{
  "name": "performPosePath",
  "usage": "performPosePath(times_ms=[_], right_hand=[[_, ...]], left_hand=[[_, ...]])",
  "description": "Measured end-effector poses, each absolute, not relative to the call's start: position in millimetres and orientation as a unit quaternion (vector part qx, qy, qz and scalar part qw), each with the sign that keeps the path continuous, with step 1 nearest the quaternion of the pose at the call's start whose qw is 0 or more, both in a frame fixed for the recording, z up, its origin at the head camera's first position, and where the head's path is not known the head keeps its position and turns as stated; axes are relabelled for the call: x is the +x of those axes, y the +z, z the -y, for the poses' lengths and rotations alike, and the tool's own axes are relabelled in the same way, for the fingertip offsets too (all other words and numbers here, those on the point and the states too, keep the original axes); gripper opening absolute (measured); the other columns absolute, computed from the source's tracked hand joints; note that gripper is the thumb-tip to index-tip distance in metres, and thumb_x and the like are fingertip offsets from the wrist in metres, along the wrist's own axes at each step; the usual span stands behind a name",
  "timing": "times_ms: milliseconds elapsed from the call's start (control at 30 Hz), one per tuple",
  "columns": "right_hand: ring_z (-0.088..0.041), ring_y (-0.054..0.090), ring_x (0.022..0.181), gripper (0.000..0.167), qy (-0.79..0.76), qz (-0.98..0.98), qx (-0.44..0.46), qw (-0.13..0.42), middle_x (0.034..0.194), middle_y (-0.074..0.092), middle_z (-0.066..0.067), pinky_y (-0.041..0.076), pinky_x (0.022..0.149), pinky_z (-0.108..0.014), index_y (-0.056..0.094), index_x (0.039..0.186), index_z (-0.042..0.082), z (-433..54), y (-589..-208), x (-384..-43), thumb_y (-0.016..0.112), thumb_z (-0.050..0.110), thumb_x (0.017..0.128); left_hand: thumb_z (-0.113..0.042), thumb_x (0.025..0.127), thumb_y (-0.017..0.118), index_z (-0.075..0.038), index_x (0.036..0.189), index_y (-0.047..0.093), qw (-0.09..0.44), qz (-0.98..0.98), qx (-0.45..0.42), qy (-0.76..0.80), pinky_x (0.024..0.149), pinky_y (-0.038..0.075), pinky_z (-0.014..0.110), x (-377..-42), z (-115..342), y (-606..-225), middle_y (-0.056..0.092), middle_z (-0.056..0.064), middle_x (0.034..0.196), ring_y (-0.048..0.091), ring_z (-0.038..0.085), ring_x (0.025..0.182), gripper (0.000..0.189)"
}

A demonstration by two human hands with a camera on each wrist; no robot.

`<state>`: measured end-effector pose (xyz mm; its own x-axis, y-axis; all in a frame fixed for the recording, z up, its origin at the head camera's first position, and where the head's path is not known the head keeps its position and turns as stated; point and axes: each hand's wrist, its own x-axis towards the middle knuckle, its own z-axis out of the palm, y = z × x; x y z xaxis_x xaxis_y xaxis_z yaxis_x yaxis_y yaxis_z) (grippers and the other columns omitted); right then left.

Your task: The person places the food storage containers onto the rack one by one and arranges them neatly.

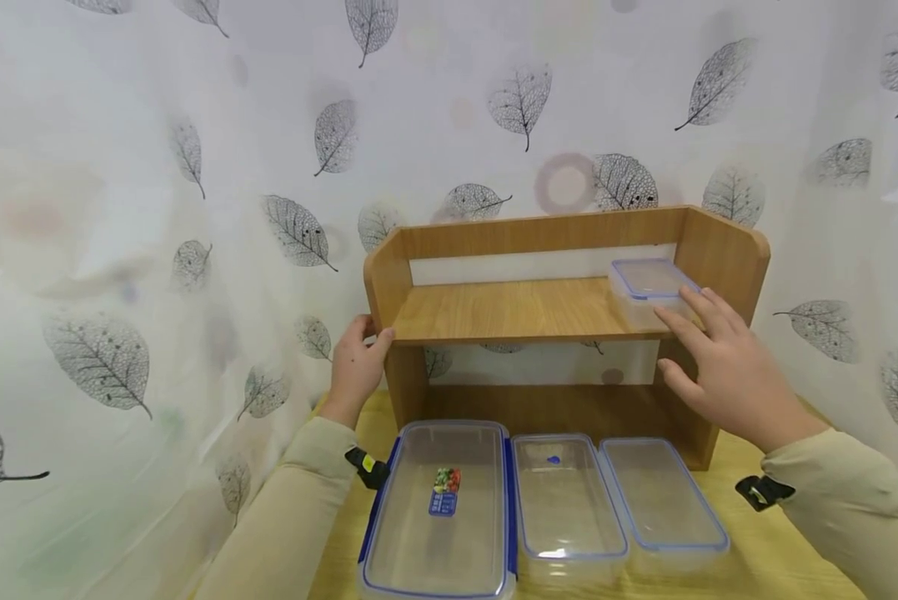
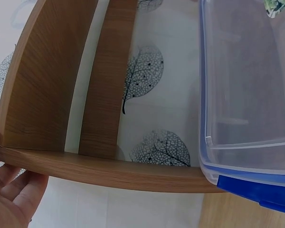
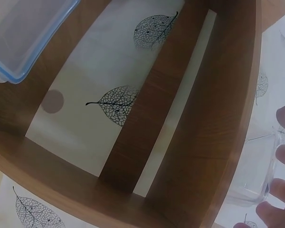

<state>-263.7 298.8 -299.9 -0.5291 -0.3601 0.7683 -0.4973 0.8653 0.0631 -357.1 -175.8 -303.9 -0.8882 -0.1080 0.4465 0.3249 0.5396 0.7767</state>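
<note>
A two-tier wooden desk shelf (image 1: 509, 307) stands against the patterned backdrop. My left hand (image 1: 356, 367) grips its left side panel, thumb on the front edge and fingers behind; the left wrist view shows those fingers (image 2: 28, 190) against the wood. On the right end of the upper board sits a clear plastic food container (image 1: 647, 279) with a blue-rimmed lid. My right hand (image 1: 726, 367) is at that container's front right corner, fingers spread and fairly straight. In the right wrist view its fingertips lie right by the container's clear wall (image 3: 249, 166).
In front of the shelf stand a large clear container (image 1: 437, 550) with dark blue side clips and a label, a medium lidded container (image 1: 569, 500) and another one (image 1: 666, 492) to its right. All rest on a yellowish wooden table (image 1: 771, 533). A leaf-print curtain (image 1: 449, 108) hangs behind.
</note>
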Motion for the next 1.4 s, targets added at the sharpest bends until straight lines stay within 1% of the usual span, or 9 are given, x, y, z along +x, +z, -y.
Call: performPosePath(times_ms=[267,400,800,1200,1400], right_hand=[[-0.047,0.025,0.146,0.067,0.080,0.873,0.245,0.414,0.155,0.036,-0.029,0.018,0.122,-0.054,0.051,0.145,0.003,-300,-299,-266,0.068,0.024,0.084],[-0.048,0.026,0.146,0.067,0.079,0.875,0.243,0.411,0.154,0.036,-0.029,0.019,0.121,-0.056,0.051,0.145,0.002,-299,-298,-268,0.068,0.023,0.084],[-0.051,0.029,0.143,0.069,0.085,0.881,0.232,0.404,0.154,0.036,-0.029,0.021,0.120,-0.058,0.052,0.145,0.004,-299,-298,-275,0.073,0.023,0.081],[-0.047,0.025,0.146,0.068,0.100,0.882,0.234,0.396,0.157,0.034,-0.026,0.021,0.120,-0.059,0.050,0.146,0.007,-301,-298,-281,0.072,0.021,0.084],[-0.044,0.023,0.148,0.067,0.110,0.877,0.241,0.402,0.159,0.032,-0.025,0.018,0.122,-0.055,0.050,0.149,0.009,-302,-301,-277,0.069,0.021,0.086]], left_hand=[[-0.038,0.102,0.058,-0.010,0.137,0.055,0.231,0.849,-0.062,-0.472,0.098,0.053,0.051,-359,175,-306,0.060,0.015,0.133,0.059,0.036,0.122,0.044],[-0.038,0.102,0.058,-0.012,0.136,0.056,0.228,0.848,-0.059,-0.475,0.098,0.053,0.051,-359,175,-305,0.060,0.015,0.134,0.059,0.036,0.122,0.043],[-0.037,0.102,0.058,-0.011,0.135,0.056,0.229,0.847,-0.062,-0.475,0.099,0.052,0.052,-358,175,-304,0.060,0.016,0.134,0.059,0.037,0.122,0.042],[-0.037,0.102,0.058,-0.011,0.135,0.056,0.229,0.848,-0.059,-0.475,0.099,0.052,0.052,-357,174,-304,0.060,0.016,0.134,0.059,0.036,0.122,0.042],[-0.038,0.102,0.058,-0.012,0.137,0.055,0.220,0.848,-0.054,-0.479,0.099,0.052,0.051,-357,174,-304,0.060,0.014,0.135,0.058,0.035,0.123,0.044]])
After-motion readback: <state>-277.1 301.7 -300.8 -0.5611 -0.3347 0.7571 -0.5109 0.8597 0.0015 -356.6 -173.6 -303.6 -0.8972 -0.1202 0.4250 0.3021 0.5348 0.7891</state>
